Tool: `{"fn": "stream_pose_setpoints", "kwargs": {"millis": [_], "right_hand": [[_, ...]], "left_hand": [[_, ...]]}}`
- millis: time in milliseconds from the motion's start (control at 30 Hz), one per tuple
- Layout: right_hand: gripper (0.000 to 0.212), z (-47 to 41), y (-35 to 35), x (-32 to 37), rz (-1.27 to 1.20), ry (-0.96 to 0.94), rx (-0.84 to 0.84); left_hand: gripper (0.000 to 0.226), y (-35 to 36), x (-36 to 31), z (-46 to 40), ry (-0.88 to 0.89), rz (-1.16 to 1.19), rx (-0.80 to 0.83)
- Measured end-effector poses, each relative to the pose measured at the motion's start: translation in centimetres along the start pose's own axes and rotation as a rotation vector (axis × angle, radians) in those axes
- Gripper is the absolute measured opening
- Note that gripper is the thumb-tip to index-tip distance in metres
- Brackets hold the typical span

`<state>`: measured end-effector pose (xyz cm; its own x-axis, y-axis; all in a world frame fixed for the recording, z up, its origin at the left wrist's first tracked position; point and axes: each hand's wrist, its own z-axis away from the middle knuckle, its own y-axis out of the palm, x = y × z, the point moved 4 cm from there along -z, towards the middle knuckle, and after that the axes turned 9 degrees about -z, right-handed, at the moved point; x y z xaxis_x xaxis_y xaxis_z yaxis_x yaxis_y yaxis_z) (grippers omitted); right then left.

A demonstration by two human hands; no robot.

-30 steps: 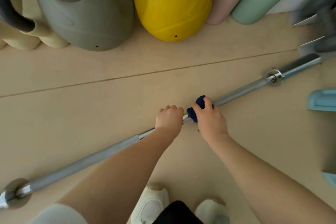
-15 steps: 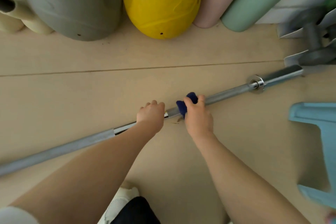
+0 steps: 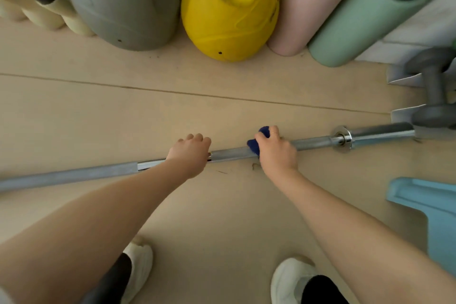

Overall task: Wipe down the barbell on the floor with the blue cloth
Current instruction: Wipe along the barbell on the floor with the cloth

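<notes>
Right hand (image 3: 276, 152) clamped round blue cloth (image 3: 256, 140) on barbell (image 3: 232, 154); left hand (image 3: 190, 155) gripping the bar just beside it. No readable writing anywhere.

The barbell (image 3: 315, 142) runs off the left edge, so its far end is out of sight. The right hand (image 3: 277, 152) covers most of the blue cloth (image 3: 256, 142); only a dark fold shows beside the fingers. The left hand (image 3: 190, 154) hides the stretch of bar beneath it. A light blue object (image 3: 429, 207) is cut off at the right edge and cannot be identified. The grey dumbbell (image 3: 433, 86) at the upper right is blurred and partly cropped.
</notes>
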<state>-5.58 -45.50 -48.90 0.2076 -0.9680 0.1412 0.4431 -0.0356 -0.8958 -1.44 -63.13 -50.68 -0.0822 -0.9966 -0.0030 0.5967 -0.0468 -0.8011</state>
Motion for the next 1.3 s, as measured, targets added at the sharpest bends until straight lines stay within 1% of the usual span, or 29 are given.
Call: {"fn": "stream_pose_setpoints", "kwargs": {"millis": [67, 133, 200, 267, 300, 333, 400, 467, 500, 533, 600, 667, 733, 833, 867, 900, 1000, 1033, 1067, 1100, 1133, 1167, 1200, 1233, 1267, 1300], "right_hand": [[0.044, 0.2, 1.3, 2.3, -0.044, -0.173, 0.039], [0.053, 0.2, 1.6, 2.5, -0.083, -0.234, 0.007], [0.051, 0.0, 1.4, 0.5, -0.089, -0.256, -0.017], [0.047, 0.0, 1.3, -1.8, -0.065, -0.304, -0.009], [0.043, 0.0, 1.2, -3.0, -0.054, -0.309, -0.037], [0.037, -0.2, 0.9, -4.5, -0.056, -0.267, -0.086], [0.028, -0.6, 0.1, -8.0, -0.095, -0.072, -0.172], [0.028, -1.1, -0.6, -11.0, -0.142, 0.123, -0.208], [0.03, -1.2, -0.5, -11.8, -0.156, 0.177, -0.211], [0.032, -1.1, -0.5, -11.9, -0.171, 0.188, -0.219], [0.038, -0.4, 0.1, -10.3, -0.194, 0.097, -0.222], [0.047, 1.0, 1.4, -8.9, -0.203, 0.008, -0.155], [0.055, 1.5, 1.9, -9.7, -0.185, -0.018, -0.111], [0.057, 1.1, 1.0, -13.0, -0.112, -0.094, -0.155], [0.055, 0.8, 0.6, -14.1, -0.117, -0.083, -0.185], [0.051, 0.4, 0.4, -15.0, -0.156, -0.033, -0.209], [0.041, -0.7, 0.3, -15.1, -0.303, 0.242, -0.299], [0.038, -1.0, 0.5, -14.1, -0.301, 0.288, -0.3], [0.036, -1.2, 0.7, -12.6, -0.283, 0.265, -0.291], [0.036, -1.1, 0.8, -10.8, -0.261, 0.164, -0.291], [0.039, -0.8, 1.0, -8.9, -0.239, 0.017, -0.278], [0.044, -0.3, 1.3, -7.8, -0.192, -0.112, -0.261], [0.048, 0.0, 1.5, -7.6, -0.131, -0.202, -0.259], [0.049, 0.0, 1.2, -8.2, -0.083, -0.245, -0.273], [0.049, -0.3, 0.8, -9.3, -0.061, -0.233, -0.27], [0.046, -0.7, 0.5, -10.7, -0.062, -0.171, -0.254]], "left_hand": [[0.035, -0.6, -1.1, -0.2, 0.024, -0.015, -0.019], [0.037, -1.2, -2.5, -0.4, 0.049, -0.07, -0.033], [0.037, -1.4, -3.6, -0.6, 0.04, -0.073, -0.031], [0.037, -1.5, -4.4, -0.8, -0.021, 0.01, -0.013], [0.038, -1.6, -4.8, -0.8, -0.049, 0.052, -0.012], [0.039, -1.5, -5.3, -0.8, -0.062, 0.072, -0.019], [0.042, -1.3, -6.5, -0.7, -0.056, 0.055, -0.052], [0.038, -1.0, -7.6, -0.7, -0.044, 0.003, -0.077], [0.035, -0.8, -8.1, -0.7, -0.058, -0.019, -0.082], [0.033, -0.6, -8.4, -0.8, -0.087, -0.023, -0.087], [0.032, -0.5, -9.2, -0.8, -0.157, -0.023, -0.108], [0.03, -0.1, -9.7, -0.7, -0.199, -0.041, -0.163], [0.032, 0.2, -9.7, -0.7, -0.221, -0.056, -0.207], [0.042, 0.3, -9.3, -0.9, -0.202, -0.128, -0.25], [0.044, 0.1, -9.2, -0.9, -0.201, -0.157, -0.272], [0.043, 0.1, -9.2, -0.9, -0.189, -0.168, -0.272], [0.04, 0.3, -9.3, -1.0, -0.142, -0.163, -0.314], [0.04, 0.3, -9.2, -1.0, -0.127, -0.166, -0.319], [0.041, 0.3, -9.2, -1.0, -0.117, -0.174, -0.322], [0.04, 0.4, -9.0, -1.1, -0.11, -0.18, -0.326], [0.04, 0.3, -8.9, -1.2, -0.101, -0.18, -0.335], [0.04, 0.2, -8.8, -1.3, -0.093, -0.18, -0.342], [0.041, 0.3, -8.7, -1.5, -0.087, -0.182, -0.343], [0.042, 0.2, -8.6, -1.7, -0.085, -0.182, -0.338], [0.044, 0.2, -8.5, -1.8, -0.086, -0.179, -0.333], [0.044, 0.1, -8.4, -1.9, -0.088, -0.175, -0.328]]}}
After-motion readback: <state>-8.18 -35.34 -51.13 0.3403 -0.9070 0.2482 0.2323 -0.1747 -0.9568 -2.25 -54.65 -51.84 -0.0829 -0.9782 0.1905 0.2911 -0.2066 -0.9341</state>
